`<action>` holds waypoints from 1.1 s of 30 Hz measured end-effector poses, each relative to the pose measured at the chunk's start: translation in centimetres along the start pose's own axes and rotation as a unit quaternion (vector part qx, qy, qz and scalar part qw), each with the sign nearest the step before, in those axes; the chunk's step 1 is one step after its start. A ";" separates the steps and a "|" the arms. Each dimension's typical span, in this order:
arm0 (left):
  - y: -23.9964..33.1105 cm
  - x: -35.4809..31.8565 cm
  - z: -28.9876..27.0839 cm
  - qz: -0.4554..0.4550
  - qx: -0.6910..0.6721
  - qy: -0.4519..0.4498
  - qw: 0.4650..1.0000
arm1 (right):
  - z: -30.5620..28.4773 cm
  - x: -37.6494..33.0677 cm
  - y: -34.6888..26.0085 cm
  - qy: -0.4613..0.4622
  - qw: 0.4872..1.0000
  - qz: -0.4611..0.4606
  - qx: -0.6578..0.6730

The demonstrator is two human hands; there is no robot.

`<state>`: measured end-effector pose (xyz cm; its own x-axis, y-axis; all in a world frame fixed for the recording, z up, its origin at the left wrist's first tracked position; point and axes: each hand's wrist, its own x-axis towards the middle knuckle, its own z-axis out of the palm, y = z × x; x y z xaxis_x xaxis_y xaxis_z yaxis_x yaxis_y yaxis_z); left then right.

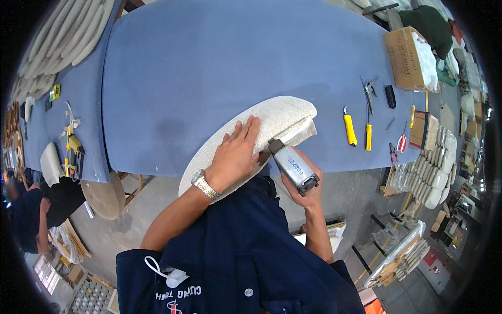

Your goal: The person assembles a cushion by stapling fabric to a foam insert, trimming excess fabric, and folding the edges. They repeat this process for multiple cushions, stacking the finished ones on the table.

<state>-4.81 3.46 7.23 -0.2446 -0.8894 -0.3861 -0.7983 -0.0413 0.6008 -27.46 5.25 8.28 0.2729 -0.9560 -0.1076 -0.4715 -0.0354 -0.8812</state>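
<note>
A curved cushioned panel (282, 111) in cream textured fabric lies slanted over the near edge of the blue-covered table (209, 63). On its upper face my left hand (235, 157) rests flat, fingers stretched out, thumb near the panel's lower edge. My right hand (312, 196) grips a grey staple gun (295, 165). The gun's nose meets the panel's near edge, just right of my left hand. A loose fabric flap (304, 132) sticks out at the panel's right end. Part of the right hand's fingers is hidden behind the gun.
Right on the table lie a yellow-handled cutter (350, 130), a yellow-handled screwdriver (368, 137), scissors (402, 142) and small pliers (393, 153). A cardboard box (405, 60) stands at the far right corner. Cream panels (73, 31) are stacked far left; another person (31, 214) is at left.
</note>
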 end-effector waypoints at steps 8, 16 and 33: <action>0.1 0.4 0.0 0.005 0.005 0.020 1.000 | 0.1 0.3 -1.0 -0.003 0.999 0.040 0.021; 0.6 0.0 0.0 -0.008 0.011 0.014 1.000 | 0.7 0.1 -1.5 -0.015 0.999 0.036 0.028; 0.7 0.2 0.7 -0.004 0.007 0.040 0.999 | 1.3 -0.8 -1.8 -0.033 0.996 0.071 0.037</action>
<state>-5.78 3.54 7.11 -0.1940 -0.9228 -0.3330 -0.8081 -0.0421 0.5875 -25.73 6.42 9.33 0.2629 -0.9289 -0.2609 -0.4462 0.1227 -0.8865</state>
